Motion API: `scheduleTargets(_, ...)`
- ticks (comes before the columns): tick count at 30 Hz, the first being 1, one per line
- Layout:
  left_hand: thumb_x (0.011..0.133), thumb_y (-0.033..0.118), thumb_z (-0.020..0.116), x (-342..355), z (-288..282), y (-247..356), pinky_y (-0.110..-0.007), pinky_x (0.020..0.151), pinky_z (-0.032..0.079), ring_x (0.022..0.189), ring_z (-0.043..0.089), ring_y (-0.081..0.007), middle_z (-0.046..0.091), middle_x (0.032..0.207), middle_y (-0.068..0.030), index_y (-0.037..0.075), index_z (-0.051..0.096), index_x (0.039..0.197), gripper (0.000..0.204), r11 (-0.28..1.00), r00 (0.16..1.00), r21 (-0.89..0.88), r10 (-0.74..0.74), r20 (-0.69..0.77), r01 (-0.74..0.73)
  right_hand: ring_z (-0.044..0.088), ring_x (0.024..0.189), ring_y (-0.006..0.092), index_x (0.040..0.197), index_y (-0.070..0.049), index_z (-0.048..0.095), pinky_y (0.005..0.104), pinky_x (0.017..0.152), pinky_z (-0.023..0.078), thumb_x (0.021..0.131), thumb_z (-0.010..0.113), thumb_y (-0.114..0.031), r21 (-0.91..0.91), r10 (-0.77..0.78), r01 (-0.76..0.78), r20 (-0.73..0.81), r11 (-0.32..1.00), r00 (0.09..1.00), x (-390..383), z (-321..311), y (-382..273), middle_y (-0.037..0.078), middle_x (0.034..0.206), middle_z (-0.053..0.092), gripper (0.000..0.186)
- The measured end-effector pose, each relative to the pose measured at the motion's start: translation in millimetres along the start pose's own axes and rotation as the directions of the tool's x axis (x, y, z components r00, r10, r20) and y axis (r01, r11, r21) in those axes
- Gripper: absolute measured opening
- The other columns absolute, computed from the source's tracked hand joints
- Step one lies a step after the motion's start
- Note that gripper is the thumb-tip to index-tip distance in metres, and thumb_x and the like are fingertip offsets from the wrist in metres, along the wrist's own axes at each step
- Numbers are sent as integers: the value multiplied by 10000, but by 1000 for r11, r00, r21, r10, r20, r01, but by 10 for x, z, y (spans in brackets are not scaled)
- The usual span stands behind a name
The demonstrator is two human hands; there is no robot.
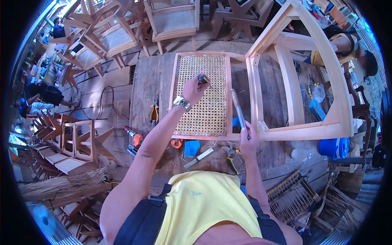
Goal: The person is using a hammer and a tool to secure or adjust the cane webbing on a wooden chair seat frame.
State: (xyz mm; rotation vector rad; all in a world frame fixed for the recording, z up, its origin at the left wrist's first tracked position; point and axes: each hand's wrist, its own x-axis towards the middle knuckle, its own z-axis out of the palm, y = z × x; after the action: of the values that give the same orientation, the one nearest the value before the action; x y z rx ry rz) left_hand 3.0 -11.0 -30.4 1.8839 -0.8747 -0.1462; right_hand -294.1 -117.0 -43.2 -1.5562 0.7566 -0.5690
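Observation:
A woven cane panel [200, 116] in a pale wooden frame lies flat on the worktable, joined to an angular wooden chair frame [292, 81] at its right. Over the panel's upper middle, my left hand [194, 89] is closed around a short dark-handled tool [203, 78]; its working end is hidden from sight. My right hand [249, 141] grips the lower end of a long, rod-like grey tool [237, 106]. This tool slants up and left, beside the panel's right rail. I cannot make out its exact kind.
Orange-handled pliers [154, 113] lie left of the panel. Along the near side are a tape measure [176, 143], a blue piece [192, 148], a flat metal strip [199, 158] and yellow-handled cutters [232, 159]. A blue bucket [334, 148] and another person [347, 47] are at right.

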Motion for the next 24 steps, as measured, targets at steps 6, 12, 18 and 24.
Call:
scheduleTargets(6,899,211,702,66,115,19,-405,607,510,652,668,-297,683,727,-136,79,628,1066,226,995,996,89,-44,71,38,597,778,113,1240,-2,592,303,672,482,995,537,-137,-158,-99,129,185,979,978,-32,391,-83,68,879,643,285)
scheduleTargets(12,898,198,691,87,114,132,-404,632,530,678,681,-308,700,767,-146,63,624,1069,228,994,994,108,9,108,-21,591,681,154,1253,5,562,324,627,479,986,542,-124,-186,-181,229,245,955,952,205,647,-87,139,785,615,298)
scheduleTargets(18,888,188,688,-79,46,208,-411,636,530,689,684,-324,709,794,-154,72,624,1070,225,991,991,128,-46,129,29,672,765,313,1220,-12,553,406,684,498,973,536,-129,-206,-153,244,376,948,914,-83,601,-301,202,836,631,274)
scheduleTargets(24,905,216,695,-73,116,74,-397,603,507,649,668,-298,695,745,-139,74,627,1094,247,995,989,94,-53,138,40,652,770,254,1228,22,557,378,700,510,975,542,-146,-401,-128,204,208,893,970,33,520,-118,192,918,654,304)
